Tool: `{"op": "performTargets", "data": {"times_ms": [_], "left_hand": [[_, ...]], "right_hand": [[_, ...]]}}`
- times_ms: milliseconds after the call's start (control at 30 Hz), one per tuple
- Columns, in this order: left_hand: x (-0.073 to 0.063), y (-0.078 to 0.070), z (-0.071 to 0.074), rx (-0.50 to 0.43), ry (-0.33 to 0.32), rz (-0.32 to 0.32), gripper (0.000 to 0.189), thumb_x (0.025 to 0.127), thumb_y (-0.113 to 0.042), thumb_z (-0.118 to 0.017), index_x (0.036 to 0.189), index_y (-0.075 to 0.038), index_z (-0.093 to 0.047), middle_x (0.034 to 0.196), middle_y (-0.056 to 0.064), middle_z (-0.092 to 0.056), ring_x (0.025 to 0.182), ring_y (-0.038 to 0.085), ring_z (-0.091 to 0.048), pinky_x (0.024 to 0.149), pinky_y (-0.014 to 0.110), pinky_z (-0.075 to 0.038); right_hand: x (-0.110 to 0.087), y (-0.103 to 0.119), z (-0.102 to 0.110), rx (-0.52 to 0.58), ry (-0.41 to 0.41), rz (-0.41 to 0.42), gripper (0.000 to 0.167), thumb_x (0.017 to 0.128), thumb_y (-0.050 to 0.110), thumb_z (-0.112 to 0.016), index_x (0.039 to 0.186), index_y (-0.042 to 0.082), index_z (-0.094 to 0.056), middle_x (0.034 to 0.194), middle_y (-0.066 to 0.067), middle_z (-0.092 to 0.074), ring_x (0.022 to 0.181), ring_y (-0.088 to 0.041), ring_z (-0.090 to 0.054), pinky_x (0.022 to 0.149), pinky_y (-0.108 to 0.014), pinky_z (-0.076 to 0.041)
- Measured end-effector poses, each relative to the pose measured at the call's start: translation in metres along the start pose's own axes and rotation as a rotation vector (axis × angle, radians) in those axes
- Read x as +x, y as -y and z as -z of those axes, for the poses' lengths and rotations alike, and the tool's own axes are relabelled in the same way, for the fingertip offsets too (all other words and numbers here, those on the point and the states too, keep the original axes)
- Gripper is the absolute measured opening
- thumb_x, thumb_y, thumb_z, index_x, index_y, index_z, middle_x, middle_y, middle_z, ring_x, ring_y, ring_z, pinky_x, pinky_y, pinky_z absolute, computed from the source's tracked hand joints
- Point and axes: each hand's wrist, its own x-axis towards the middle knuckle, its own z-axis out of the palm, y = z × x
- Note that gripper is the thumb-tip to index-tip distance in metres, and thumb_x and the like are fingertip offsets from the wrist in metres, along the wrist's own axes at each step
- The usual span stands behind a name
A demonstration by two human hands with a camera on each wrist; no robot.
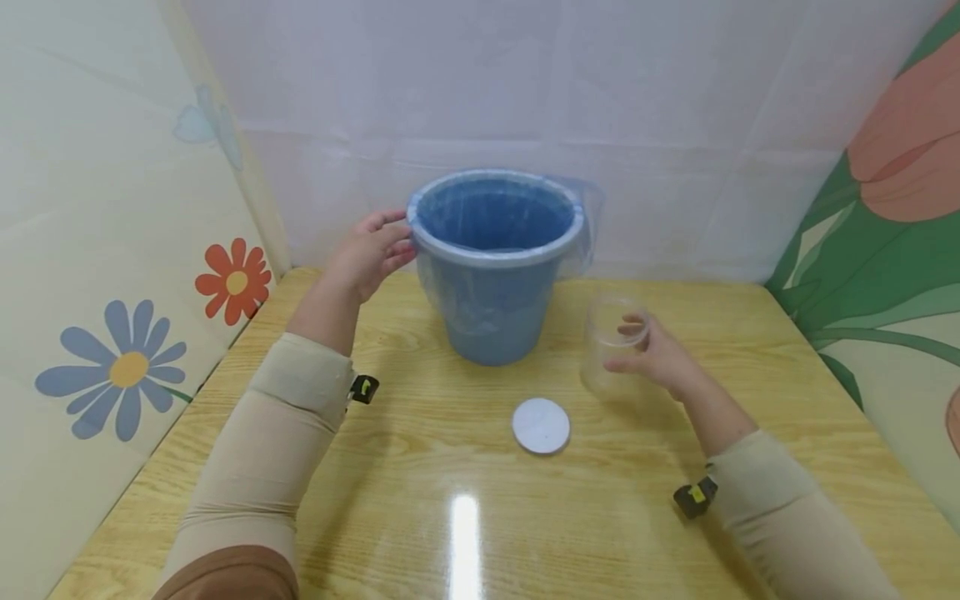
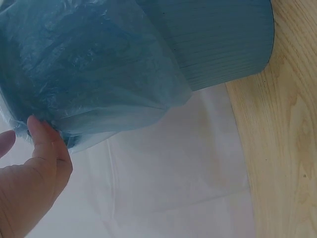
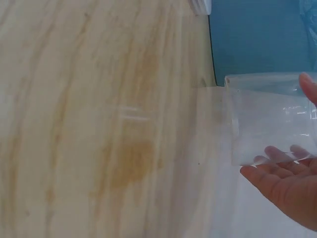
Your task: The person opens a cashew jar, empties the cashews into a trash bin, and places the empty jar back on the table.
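A blue bucket [image 1: 491,308] stands upright on the wooden table, with a thin clear plastic bag [image 2: 109,74] folded over its rim and hanging down outside. My left hand [image 1: 371,254] is at the bucket's left side, slightly bent fingers [image 2: 49,144] touching the bagged rim, thumb apart from them. To the right of the bucket, my right hand [image 1: 652,354] holds a clear, open-topped jar [image 3: 272,119], thumb on one side and fingers on the other. A round white lid [image 1: 541,426] lies flat in front of the bucket, left of the jar.
The table [image 1: 405,467] ends at a pale covered wall [image 1: 675,167] close behind the bucket. A side panel with painted flowers [image 1: 127,369] borders the left, another with a large painted tulip [image 1: 907,167] the right. Light reflects off the front of the tabletop.
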Motion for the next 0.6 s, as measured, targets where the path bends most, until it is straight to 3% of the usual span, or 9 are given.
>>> {"op": "performTargets", "data": {"times_ms": [200,600], "left_hand": [[-0.0001,0.0004,0.0,-0.006,-0.004,-0.001,0.043,0.093,-0.015,-0.053,0.133,-0.007,-0.042,0.117,0.008,-0.051,0.096,0.017,-0.056,0.091,0.027,-0.047],[0.0009,0.0005,0.0008,-0.014,0.002,-0.007,0.045,0.092,-0.014,-0.053,0.135,-0.007,-0.04,0.115,0.008,-0.052,0.095,0.016,-0.057,0.09,0.026,-0.048]], "right_hand": [[-0.0006,-0.005,-0.0064,-0.036,0.061,-0.026,0.09,0.072,0.018,-0.077,0.139,0.002,-0.019,0.141,-0.024,-0.03,0.126,-0.044,-0.03,0.102,-0.055,-0.029],[-0.0001,-0.01,-0.0048,-0.094,0.076,-0.072,0.093,0.074,0.021,-0.076,0.142,0.001,-0.015,0.142,-0.024,-0.029,0.12,-0.043,-0.037,0.099,-0.053,-0.034]]}}
